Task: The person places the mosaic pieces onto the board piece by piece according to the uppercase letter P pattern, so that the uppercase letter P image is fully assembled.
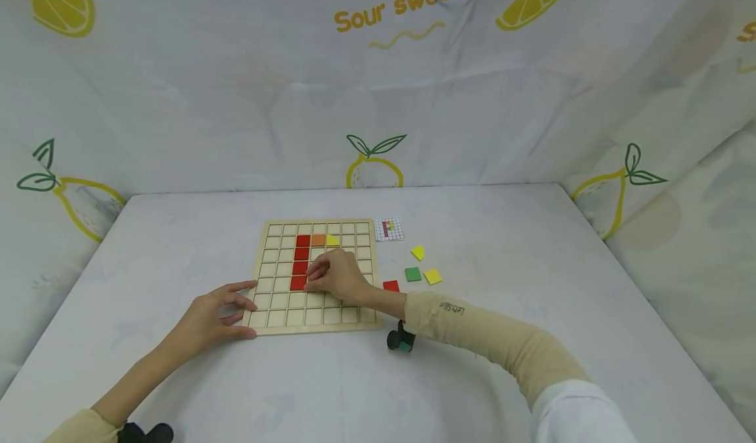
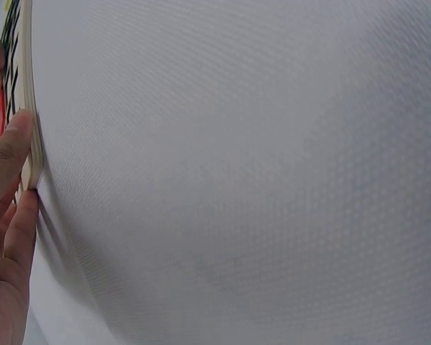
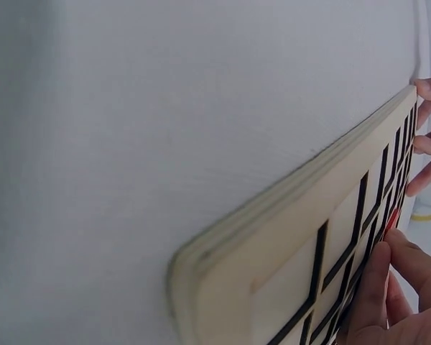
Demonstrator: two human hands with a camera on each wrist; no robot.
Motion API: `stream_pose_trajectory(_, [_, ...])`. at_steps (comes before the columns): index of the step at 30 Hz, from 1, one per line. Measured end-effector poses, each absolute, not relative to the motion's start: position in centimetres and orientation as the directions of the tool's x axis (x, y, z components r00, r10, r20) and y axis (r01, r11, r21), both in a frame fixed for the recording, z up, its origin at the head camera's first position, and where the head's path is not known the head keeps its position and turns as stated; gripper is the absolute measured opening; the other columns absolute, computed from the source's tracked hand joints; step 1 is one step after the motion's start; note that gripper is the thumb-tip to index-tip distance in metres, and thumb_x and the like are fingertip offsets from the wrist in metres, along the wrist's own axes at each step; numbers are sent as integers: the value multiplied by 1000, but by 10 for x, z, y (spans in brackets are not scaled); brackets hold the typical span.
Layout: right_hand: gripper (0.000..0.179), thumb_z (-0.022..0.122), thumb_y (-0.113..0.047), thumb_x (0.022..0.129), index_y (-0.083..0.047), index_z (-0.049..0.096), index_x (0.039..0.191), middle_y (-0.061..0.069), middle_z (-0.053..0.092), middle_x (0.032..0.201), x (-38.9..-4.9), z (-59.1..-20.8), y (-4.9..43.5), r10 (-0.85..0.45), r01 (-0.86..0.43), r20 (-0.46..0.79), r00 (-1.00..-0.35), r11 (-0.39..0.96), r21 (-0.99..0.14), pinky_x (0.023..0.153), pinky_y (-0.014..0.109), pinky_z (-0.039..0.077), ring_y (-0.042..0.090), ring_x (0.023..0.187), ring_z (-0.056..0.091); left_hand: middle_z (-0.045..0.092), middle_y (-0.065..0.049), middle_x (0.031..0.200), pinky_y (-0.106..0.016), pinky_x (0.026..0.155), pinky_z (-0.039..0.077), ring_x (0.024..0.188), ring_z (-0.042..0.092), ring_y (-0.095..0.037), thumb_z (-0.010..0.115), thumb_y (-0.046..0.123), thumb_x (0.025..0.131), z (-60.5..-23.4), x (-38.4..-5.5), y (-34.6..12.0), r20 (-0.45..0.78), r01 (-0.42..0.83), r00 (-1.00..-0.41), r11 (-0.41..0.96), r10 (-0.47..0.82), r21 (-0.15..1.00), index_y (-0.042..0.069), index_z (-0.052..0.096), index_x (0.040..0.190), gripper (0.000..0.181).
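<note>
A wooden grid board [image 1: 319, 329] lies on the table. Four-sided red tiles [image 1: 302, 253] form a column in it, with an orange tile [image 1: 317, 240] and a yellow quarter-round tile [image 1: 332, 241] to the right of the top one. My right hand [image 1: 341, 276] reaches over the board, its curled fingers and thumb pinching at the lowest red tile [image 1: 297, 283]; red also shows at those fingertips in the right wrist view. My left hand [image 1: 207, 315] rests its spread fingers against the board's left edge, near the front corner. Part of the right-hand grip is hidden.
A small printed pattern card [image 1: 397, 230] lies beside the board's back right corner. Loose on the right are a yellow quarter-round tile [image 1: 418, 253], a green tile [image 1: 413, 274], a yellow square tile [image 1: 433, 277] and a red tile [image 1: 391, 286] by the right wrist.
</note>
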State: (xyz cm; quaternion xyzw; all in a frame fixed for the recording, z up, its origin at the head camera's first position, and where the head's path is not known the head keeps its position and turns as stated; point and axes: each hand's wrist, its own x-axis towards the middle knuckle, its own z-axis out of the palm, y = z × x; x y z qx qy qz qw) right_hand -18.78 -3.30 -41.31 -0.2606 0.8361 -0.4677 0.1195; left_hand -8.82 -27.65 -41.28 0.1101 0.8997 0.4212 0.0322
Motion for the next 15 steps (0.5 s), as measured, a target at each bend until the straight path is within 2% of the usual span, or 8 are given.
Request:
stream_pose_trajectory(7, [17, 80, -3, 77, 3, 72, 90, 8, 71, 79, -186, -411, -25, -546, -270, 22, -838, 379, -885, 66, 12, 54, 9, 69, 65, 52, -19, 136, -25, 83, 59, 117, 55, -39, 88, 10, 62, -413, -88, -276, 31, 166, -974, 620, 223, 767, 4, 69, 90, 35])
stream_pose_trajectory(15, [21, 76, -2, 81, 3, 71, 101, 11, 72, 91, -186, -410, -8, -532, -129, -54, -845, 299, -945, 73, 16, 57, 13, 79, 67, 51, -20, 137, -26, 83, 59, 120, 52, -41, 88, 11, 61, -412, -88, -275, 13, 145, -978, 636, 208, 758, 5, 69, 90, 35])
